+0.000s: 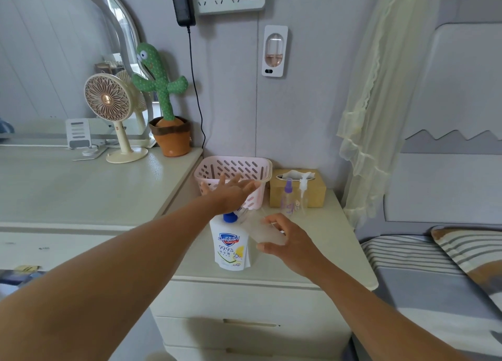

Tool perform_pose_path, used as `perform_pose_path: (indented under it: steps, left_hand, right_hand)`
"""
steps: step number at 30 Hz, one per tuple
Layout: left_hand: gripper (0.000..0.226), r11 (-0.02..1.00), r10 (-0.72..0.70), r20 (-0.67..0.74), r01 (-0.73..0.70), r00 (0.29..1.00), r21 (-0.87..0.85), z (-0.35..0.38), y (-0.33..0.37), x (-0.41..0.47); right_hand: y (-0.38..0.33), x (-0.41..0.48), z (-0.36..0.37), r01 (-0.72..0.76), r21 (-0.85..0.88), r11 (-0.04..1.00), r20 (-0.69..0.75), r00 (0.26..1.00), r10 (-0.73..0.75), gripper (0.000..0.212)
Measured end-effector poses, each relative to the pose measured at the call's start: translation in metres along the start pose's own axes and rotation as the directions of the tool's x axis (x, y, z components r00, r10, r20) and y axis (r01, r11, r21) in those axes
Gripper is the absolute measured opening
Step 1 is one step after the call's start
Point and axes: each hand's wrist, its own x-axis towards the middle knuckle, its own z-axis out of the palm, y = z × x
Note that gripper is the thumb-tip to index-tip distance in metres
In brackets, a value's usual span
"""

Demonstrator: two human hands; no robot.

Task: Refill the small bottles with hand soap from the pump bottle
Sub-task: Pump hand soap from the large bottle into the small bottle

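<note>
The white pump bottle with a blue collar stands on the nightstand. My left hand lies flat over its pump head, fingers spread and straight. My right hand grips a small clear bottle, tilted with its mouth by the pump spout. Two more small bottles stand by the tissue box: a purple-capped spray bottle and a clear pump bottle.
A pink basket sits behind the pump bottle, a tissue box to its right. The higher desk at left bears a fan and a cactus toy. A bed lies on the right.
</note>
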Motion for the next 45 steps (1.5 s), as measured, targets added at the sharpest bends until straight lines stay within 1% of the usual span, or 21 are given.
perform_pose_path:
  steps: [2,6,9,14,16,19,22,24,28,32,36,39,43,45]
  left_hand:
    - [0.067,1.000,0.015,-0.010,-0.015,1.000,0.001,-0.005,0.000,0.000]
    - [0.055,0.999,0.026,-0.009,-0.026,1.000,-0.018,-0.005,0.010,-0.017]
    - [0.052,0.999,0.033,-0.010,-0.033,0.999,0.011,-0.002,0.014,-0.025]
    - [0.058,1.000,-0.023,0.007,0.023,1.000,0.006,-0.005,0.006,-0.014]
    - [0.059,1.000,0.002,0.010,-0.002,1.000,-0.012,-0.008,0.006,-0.012]
    - [0.055,0.999,0.038,-0.005,-0.038,0.999,-0.002,-0.009,0.014,-0.020]
    - [0.055,1.000,0.023,-0.023,-0.024,0.999,-0.020,-0.002,0.010,-0.021]
    - [0.055,0.999,0.012,-0.011,-0.013,1.000,-0.032,0.002,0.007,-0.019]
    - [0.060,1.000,-0.007,-0.029,0.007,1.000,0.027,0.002,0.002,-0.009]
    - [0.066,1.000,0.010,-0.011,-0.010,1.000,0.007,-0.003,-0.003,0.002]
    - [0.058,1.000,-0.003,-0.028,0.003,1.000,-0.011,0.000,0.003,-0.007]
    - [0.050,1.000,0.016,-0.019,-0.016,1.000,0.013,0.003,0.009,-0.017]
    - [0.058,0.999,-0.010,-0.020,0.010,1.000,0.030,0.003,0.002,-0.007]
    - [0.063,1.000,0.006,-0.014,-0.005,1.000,0.029,-0.001,0.000,-0.003]
  right_hand:
    - [-0.002,0.002,-0.002,0.008,-0.005,1.000,-0.012,1.000,-0.008,0.047]
    - [0.000,0.002,0.000,0.000,-0.015,1.000,-0.008,1.000,-0.001,0.048]
    - [0.002,0.000,0.002,-0.013,-0.020,1.000,0.001,1.000,0.013,0.048]
    - [-0.003,0.001,-0.002,-0.021,-0.026,0.999,-0.005,1.000,0.021,0.048]
    - [-0.005,0.001,-0.002,-0.011,-0.031,0.999,-0.009,1.000,0.010,0.049]
    - [-0.003,0.002,-0.001,-0.007,-0.028,1.000,-0.015,1.000,0.006,0.048]
    - [0.000,0.001,0.001,-0.013,-0.020,1.000,-0.004,1.000,0.013,0.048]
    - [0.002,0.000,0.003,-0.013,-0.011,1.000,0.003,1.000,0.013,0.047]
    - [0.001,-0.001,0.001,-0.018,-0.010,1.000,0.000,1.000,0.018,0.047]
    - [-0.004,0.001,-0.003,0.000,-0.011,1.000,-0.013,1.000,0.000,0.049]
    - [0.000,0.001,-0.002,-0.010,-0.018,1.000,-0.005,1.000,0.010,0.048]
    - [0.003,0.000,0.002,-0.021,-0.005,1.000,0.010,1.000,0.021,0.048]
    - [0.000,-0.002,0.000,-0.026,-0.001,1.000,-0.002,1.000,0.026,0.047]
    - [-0.003,-0.002,-0.001,-0.017,0.005,1.000,-0.008,1.000,0.018,0.047]
